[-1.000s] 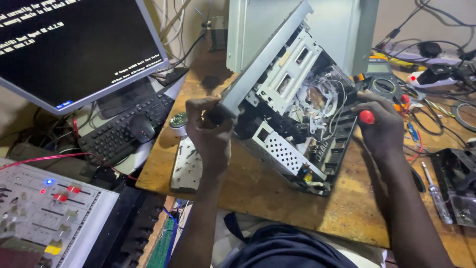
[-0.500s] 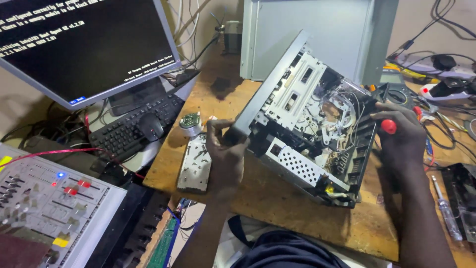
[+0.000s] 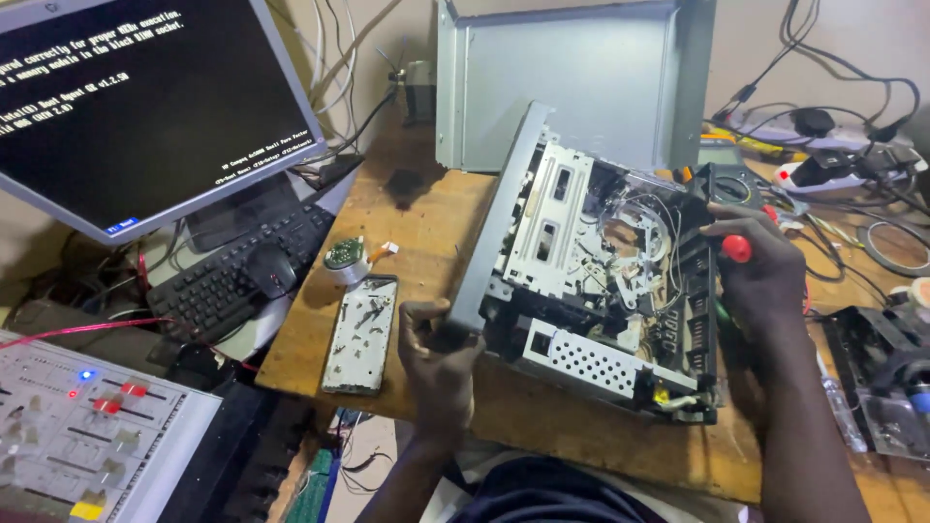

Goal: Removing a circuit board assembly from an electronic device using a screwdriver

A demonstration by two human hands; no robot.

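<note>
An opened electronic unit (image 3: pixel 601 281), a grey metal chassis with bare boards and white wires, stands tilted on its side on the wooden table (image 3: pixel 407 242). My left hand (image 3: pixel 441 358) grips the near corner of its grey front panel. My right hand (image 3: pixel 765 271) rests against the unit's right side, closed around a tool with a red handle end (image 3: pixel 736 249). The tool's shaft is hidden by the hand.
The grey metal cover (image 3: pixel 572 87) stands upright behind the unit. A small metal plate (image 3: pixel 360 334) and a round part (image 3: pixel 344 257) lie to the left. Monitor (image 3: pixel 145 97), keyboard (image 3: pixel 232 276) and mouse (image 3: pixel 271 269) far left; mixer panel (image 3: pixel 87 436) bottom left; cables and power strip (image 3: pixel 833 165) right.
The view has shifted, so the unit now sits more to the right. Both hands keep their hold; the unit stays tilted up on the table.
</note>
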